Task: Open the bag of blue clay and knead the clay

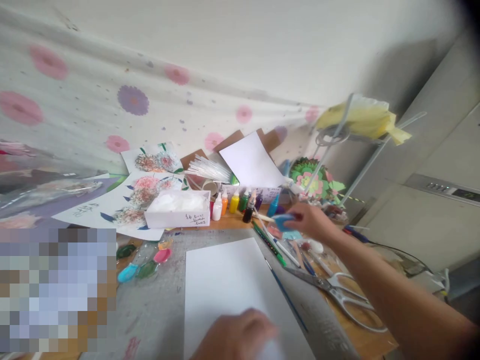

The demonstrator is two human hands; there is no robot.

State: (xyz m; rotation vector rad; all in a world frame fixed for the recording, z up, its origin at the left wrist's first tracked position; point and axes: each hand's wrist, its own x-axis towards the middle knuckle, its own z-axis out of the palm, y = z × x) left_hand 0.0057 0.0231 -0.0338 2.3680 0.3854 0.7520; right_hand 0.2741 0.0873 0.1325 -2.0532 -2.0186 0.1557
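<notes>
My right hand [313, 221] reaches out over the right side of the table and pinches a small blue object [284, 220], near a row of small coloured paint bottles [240, 201]. My left hand [232, 336] rests low on a blank white sheet of paper [225, 280] that lies on a grey cutting mat [157, 305]; its fingers are blurred. A green pen [269, 243] and other pens lie between the sheet and my right hand.
Large scissors [337, 292] lie right of the sheet. A white box of cotton [178, 209], flower paintings [144, 192], a bundle of clear straws [210, 170], a paper flower [313, 181] and paint-filled caps [150, 262] crowd the back and left. A wire stand [337, 135] rises at right.
</notes>
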